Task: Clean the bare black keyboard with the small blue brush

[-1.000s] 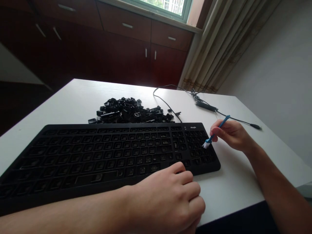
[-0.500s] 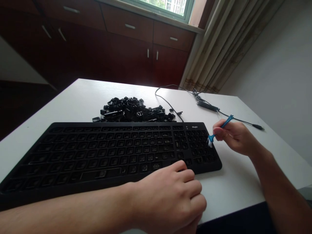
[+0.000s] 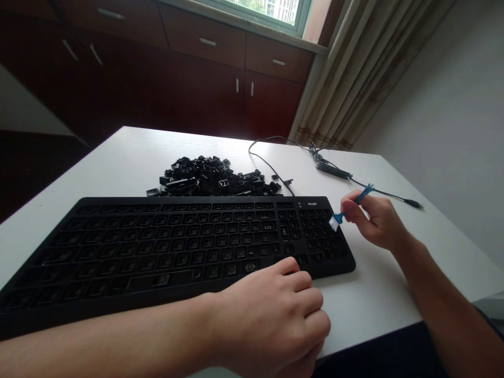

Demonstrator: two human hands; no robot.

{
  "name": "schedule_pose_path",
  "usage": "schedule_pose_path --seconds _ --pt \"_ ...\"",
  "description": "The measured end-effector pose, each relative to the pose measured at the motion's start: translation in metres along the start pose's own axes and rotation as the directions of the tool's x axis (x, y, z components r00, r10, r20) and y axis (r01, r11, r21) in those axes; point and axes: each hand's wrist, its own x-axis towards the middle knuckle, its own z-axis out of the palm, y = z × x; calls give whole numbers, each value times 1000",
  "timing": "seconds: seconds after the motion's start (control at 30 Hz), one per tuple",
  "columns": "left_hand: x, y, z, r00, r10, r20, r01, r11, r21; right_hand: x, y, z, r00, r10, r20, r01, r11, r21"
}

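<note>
A black keyboard [image 3: 177, 247] with its keycaps removed lies across the white table [image 3: 378, 294]. My right hand [image 3: 374, 218] pinches a small blue brush [image 3: 346, 209], and its white bristles touch the top right corner of the keyboard. My left hand [image 3: 271, 320] rests curled at the keyboard's front edge, with the index finger on the frame. Behind the keyboard sits a pile of loose black keycaps [image 3: 212, 178].
The keyboard's black cable [image 3: 271, 157] loops at the back, beside a second cable with an inline box [image 3: 334, 170]. Dark wooden cabinets [image 3: 197, 68] and a curtain [image 3: 354, 73] stand beyond the table. The table's front edge is near my left hand.
My right hand has moved the brush up along the keyboard's right side toward the top corner. My left hand has stayed in place.
</note>
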Motion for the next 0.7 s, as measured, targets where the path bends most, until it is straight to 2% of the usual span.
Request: schedule_pose_path --seconds 0.07,0.13,0.23,0.3,0.33,0.4,0.47,0.5,0.6,0.7 --pt "0 0 0 1000 0 -1 0 1000 2 2 0 0 987 -126 -101 103 973 -205" --pt "1 0 -1 1000 -2 3 2 1000 3 2 1 0 968 -161 -193 111 963 -246" --pt "1 -1 -2 1000 -1 3 1 1000 1 -2 1 -1 974 3 -226 4 1000 31" --pt "1 -1 -2 1000 3 0 -3 1000 1 -4 3 -1 988 81 -132 -55 981 188" --pt "1 -1 -1 1000 5 -2 -5 1000 1 -4 3 0 993 84 -88 -67 981 181" --pt "0 -1 -1 1000 10 -1 -10 1000 1 -3 4 1 995 46 -91 -44 999 16" --pt "0 -1 0 1000 12 2 -12 1000 0 0 3 3 981 -6 -193 -29 985 -173" --pt "0 -1 0 1000 11 4 -11 1000 0 1 2 4 969 -8 -248 -43 979 -200" --pt "0 -1 0 1000 12 9 -12 1000 -1 2 -2 6 945 121 -304 -131 991 -12" --pt "0 -2 -1 1000 14 17 -14 1000 -1 -1 -4 8 961 202 -188 -159 962 222"
